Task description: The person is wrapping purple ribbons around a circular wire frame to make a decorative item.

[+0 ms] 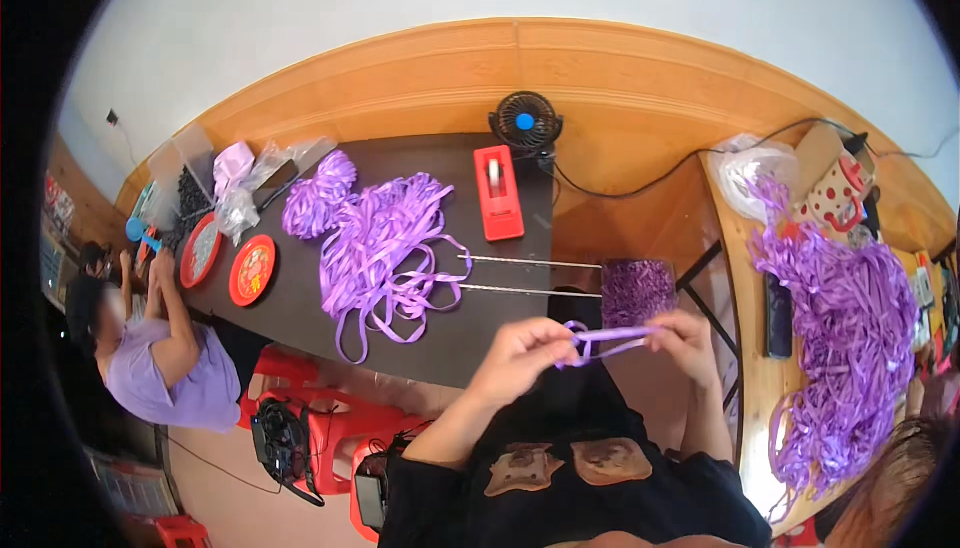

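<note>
Between my hands a purple ribbon (618, 334) is stretched, with a loop in it at the left end. My left hand (522, 356) pinches the looped end between thumb and fingers. The other end is pinched in my right hand (684, 341). Just beyond my hands, two thin straight rods (530, 290) reach out past the edge of the dark table (480, 348). A dense block of purple ribbon (638, 290) sits on their right ends. Their left ends meet a loose heap of purple ribbon (385, 248) on the table.
A red tape dispenser (499, 196) and a black fan (526, 121) stand at the table's back. Red plates (252, 270) of small parts lie left, near a co-worker (175, 373). On the right, a wooden table (745, 278) bears purple ribbon and a phone (778, 316). Red stools (335, 423) stand below.
</note>
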Motion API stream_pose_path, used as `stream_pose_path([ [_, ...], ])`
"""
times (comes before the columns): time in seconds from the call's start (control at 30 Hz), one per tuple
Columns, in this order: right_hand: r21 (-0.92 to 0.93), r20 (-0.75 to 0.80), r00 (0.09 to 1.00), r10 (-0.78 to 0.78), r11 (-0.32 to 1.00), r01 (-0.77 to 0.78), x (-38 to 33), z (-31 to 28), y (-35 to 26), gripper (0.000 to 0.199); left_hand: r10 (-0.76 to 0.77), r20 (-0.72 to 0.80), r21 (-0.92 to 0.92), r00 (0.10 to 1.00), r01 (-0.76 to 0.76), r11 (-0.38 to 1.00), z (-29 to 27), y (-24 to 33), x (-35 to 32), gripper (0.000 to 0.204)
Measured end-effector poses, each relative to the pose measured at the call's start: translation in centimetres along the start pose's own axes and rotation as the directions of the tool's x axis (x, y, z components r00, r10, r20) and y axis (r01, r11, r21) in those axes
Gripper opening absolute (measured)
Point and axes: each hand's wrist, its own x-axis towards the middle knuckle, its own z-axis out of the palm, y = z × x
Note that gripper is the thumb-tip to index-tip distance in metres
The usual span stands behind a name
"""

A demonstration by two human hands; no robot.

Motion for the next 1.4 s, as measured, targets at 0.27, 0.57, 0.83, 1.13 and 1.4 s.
stream_pose_path([
  [0.27,-0.153,0.142,0.969,-0.200,0.963,0.221,0.7,4.3,-1.6,0.051,-0.140,0.048,-0.142,0.989,0.146,0.979,0.7,-1.8,1.4,0.013],
  [0.57,-0.444,0.108,0.832,-0.544,0.722,0.530,2.4,5.4,-0.8,0.018,-0.161,0.001,-0.144,0.987,0.159,0.977,2.1,-2.6,0.6,0.015],
  [0.83,-0.578,0.184,0.753,-0.632,0.550,0.603,2.5,5.1,-2.0,0.021,-0.160,0.093,-0.047,0.983,0.165,0.985,2.8,-2.6,1.4,0.013],
  [1.13,-0.470,-0.165,0.786,-0.595,0.748,0.468,3.0,4.9,2.7,0.012,0.101,0.349,0.113,0.932,-0.149,0.982,4.7,-1.4,0.1,0.012],
  [1.4,-0.321,-0.283,0.868,-0.409,0.893,0.316,3.9,3.7,7.7,0.011,0.309,0.675,-0.054,0.670,-0.372,0.927,5.7,2.3,-1.5,0.012],
])
